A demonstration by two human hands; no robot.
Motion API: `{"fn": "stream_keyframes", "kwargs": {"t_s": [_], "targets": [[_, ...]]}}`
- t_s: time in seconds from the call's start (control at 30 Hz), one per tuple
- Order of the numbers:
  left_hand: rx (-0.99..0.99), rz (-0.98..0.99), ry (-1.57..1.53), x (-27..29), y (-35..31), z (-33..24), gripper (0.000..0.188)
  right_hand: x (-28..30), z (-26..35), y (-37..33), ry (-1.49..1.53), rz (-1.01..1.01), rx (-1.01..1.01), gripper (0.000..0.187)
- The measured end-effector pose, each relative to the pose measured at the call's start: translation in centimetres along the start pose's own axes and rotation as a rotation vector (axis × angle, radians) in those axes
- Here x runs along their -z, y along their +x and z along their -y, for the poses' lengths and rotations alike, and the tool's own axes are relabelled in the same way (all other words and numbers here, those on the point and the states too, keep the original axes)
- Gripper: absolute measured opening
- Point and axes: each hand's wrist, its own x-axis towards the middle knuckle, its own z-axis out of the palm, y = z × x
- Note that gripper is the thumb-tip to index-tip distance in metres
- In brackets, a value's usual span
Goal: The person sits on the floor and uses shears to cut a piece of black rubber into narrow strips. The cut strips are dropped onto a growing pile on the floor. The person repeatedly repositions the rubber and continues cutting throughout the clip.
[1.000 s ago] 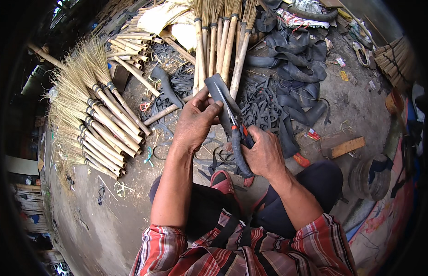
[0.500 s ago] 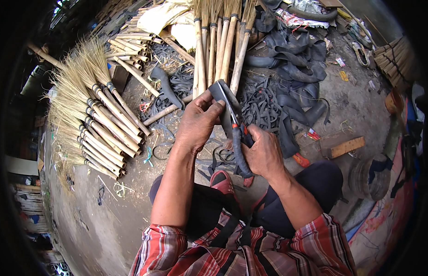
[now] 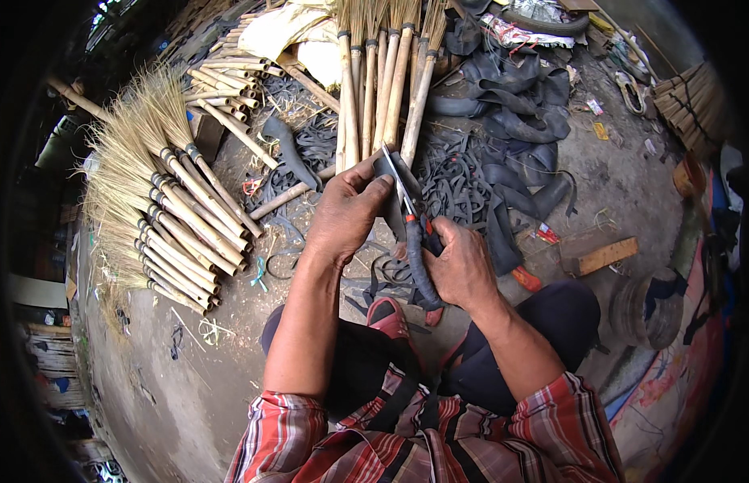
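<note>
My left hand (image 3: pixel 348 208) pinches a piece of black rubber (image 3: pixel 393 211) between thumb and fingers, in front of my knees. In my right hand (image 3: pixel 461 263) is a pair of scissors (image 3: pixel 418 262) with dark wrapped handles and orange-red bits near the pivot. The blades lie along the rubber, their tips at its far edge. Beyond my hands lies a tangle of thin black rubber strips (image 3: pixel 456 179). Several brooms (image 3: pixel 382 88) with pale bamboo handles lean just past it.
More brooms (image 3: pixel 193 229) lie in a row at the left. Behind them are stacked bamboo sticks (image 3: pixel 228 87). Wide pieces of black rubber tubing (image 3: pixel 515 121) heap at the far right. A wooden block (image 3: pixel 608 258) and a round ring-like object (image 3: pixel 648 310) rest near my right knee.
The scissor blades have moved slightly farther up along the rubber, and their tips now show at its far edge. The rubber has tilted a little. Both hands keep their grip.
</note>
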Motion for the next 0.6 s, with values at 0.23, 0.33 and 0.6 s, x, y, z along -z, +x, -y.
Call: {"fn": "stream_keyframes", "kwargs": {"t_s": [0.23,0.33,0.6], "targets": [[0.043,0.094,0.089,0.0,-0.1,0.3,0.027,-0.3,-1.0,0.4,0.087,-0.032,0.039,0.053],[0.046,0.084,0.089,-0.2,-0.2,0.2,0.035,-0.4,-1.4,0.3,0.166,0.002,-0.04,0.045],[0.041,0.008,-0.093,-0.9,-0.3,-0.8,0.046,-0.7,-1.9,0.7,0.458,-0.093,0.0,0.035]]}}
